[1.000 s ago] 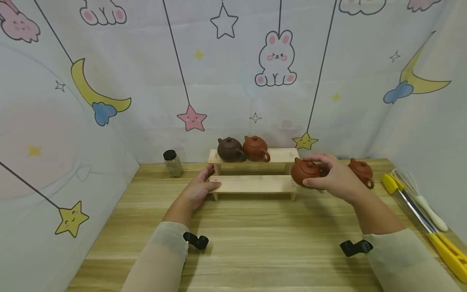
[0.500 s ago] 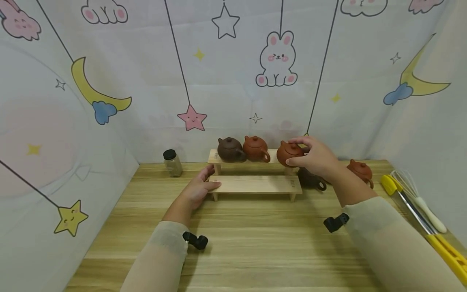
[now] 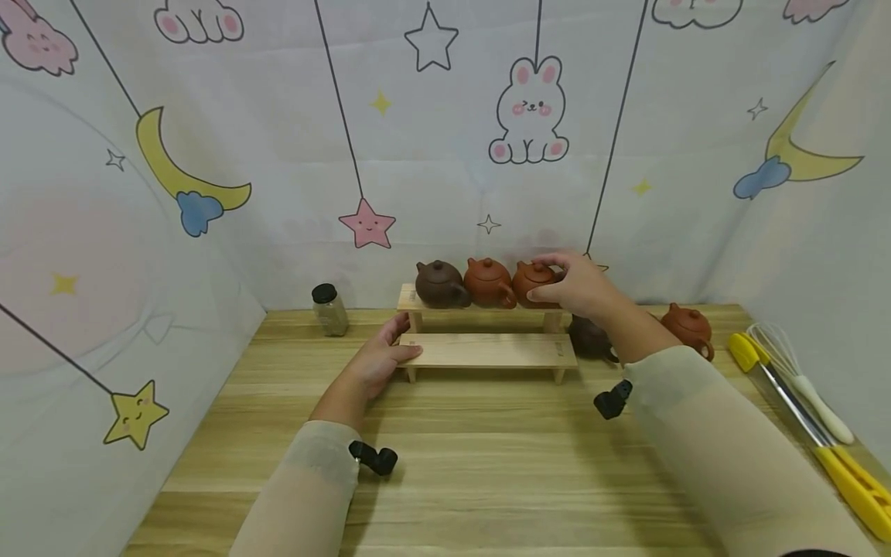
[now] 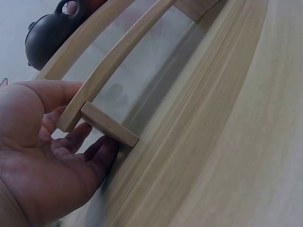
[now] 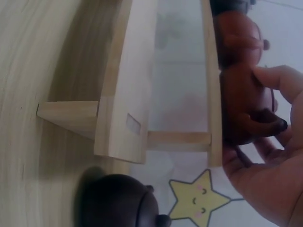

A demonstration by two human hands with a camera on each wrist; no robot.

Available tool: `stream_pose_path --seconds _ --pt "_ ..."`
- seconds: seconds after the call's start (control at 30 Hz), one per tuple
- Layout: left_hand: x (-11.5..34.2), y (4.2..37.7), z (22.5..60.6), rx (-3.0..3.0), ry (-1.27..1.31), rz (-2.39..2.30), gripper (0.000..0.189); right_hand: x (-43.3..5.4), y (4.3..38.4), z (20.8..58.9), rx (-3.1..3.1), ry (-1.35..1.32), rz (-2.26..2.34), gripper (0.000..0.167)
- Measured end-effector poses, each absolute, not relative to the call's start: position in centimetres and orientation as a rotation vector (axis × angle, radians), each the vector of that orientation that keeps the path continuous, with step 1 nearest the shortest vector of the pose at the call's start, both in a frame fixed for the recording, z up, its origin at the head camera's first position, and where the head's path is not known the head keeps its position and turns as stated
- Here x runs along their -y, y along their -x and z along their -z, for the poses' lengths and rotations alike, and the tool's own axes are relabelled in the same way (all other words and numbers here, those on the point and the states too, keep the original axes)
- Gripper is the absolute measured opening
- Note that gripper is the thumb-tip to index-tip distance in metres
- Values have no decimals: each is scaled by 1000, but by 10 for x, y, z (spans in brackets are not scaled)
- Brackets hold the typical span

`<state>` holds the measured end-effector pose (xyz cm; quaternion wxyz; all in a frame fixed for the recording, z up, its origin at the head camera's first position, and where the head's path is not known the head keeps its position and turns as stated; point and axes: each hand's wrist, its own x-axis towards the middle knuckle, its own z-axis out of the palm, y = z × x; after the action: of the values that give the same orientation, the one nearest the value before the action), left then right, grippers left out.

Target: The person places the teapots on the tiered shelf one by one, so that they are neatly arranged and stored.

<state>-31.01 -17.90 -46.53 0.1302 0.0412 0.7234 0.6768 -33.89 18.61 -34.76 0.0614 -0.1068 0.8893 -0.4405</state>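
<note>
A two-step wooden display rack [image 3: 487, 352] stands at the back of the table. Its lower step is bare. My left hand [image 3: 376, 362] grips the rack's left end, thumb on top of the lower step and fingers curled by the leg [image 4: 109, 124]. On the upper step sit a dark brown teapot [image 3: 437, 285] and a reddish-brown teapot [image 3: 486, 283]. Beside them, my right hand [image 3: 583, 292] holds another reddish-brown teapot [image 3: 527, 288] between thumb and fingers. The right wrist view shows this held teapot [image 5: 241, 104] against the upper step, its handle toward the palm.
Right of the rack are a dark teapot [image 3: 588, 338], partly behind the right arm, and a reddish teapot [image 3: 685, 326]. A whisk [image 3: 810, 394] and yellow-tipped tongs [image 3: 786, 394] lie along the right edge. A black-lidded jar [image 3: 330, 312] stands at left; a printed cloth hangs behind.
My right hand has carried the reddish-brown teapot up and left from beside the rack to the upper step, against the middle teapot. A dark teapot behind it came into view. The left hand stayed put.
</note>
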Motion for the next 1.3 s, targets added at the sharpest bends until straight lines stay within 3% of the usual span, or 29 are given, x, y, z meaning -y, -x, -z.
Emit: stream_pose_path --seconds 0.5,0.9,1.07,1.3 --pt "178 311 465 -2087 -100 -1976 88 -201 323 351 -2682 329 1405 71" --pt "177 313 463 -2095 -124 -1971 87 -250 287 350 -2778 261 1293 74" --pt "178 312 464 -2107 -127 -1963 87 -273 279 362 -2822 196 1304 82" --pt "180 312 467 -2118 -137 -1955 86 -316 279 385 -2908 97 1356 79"
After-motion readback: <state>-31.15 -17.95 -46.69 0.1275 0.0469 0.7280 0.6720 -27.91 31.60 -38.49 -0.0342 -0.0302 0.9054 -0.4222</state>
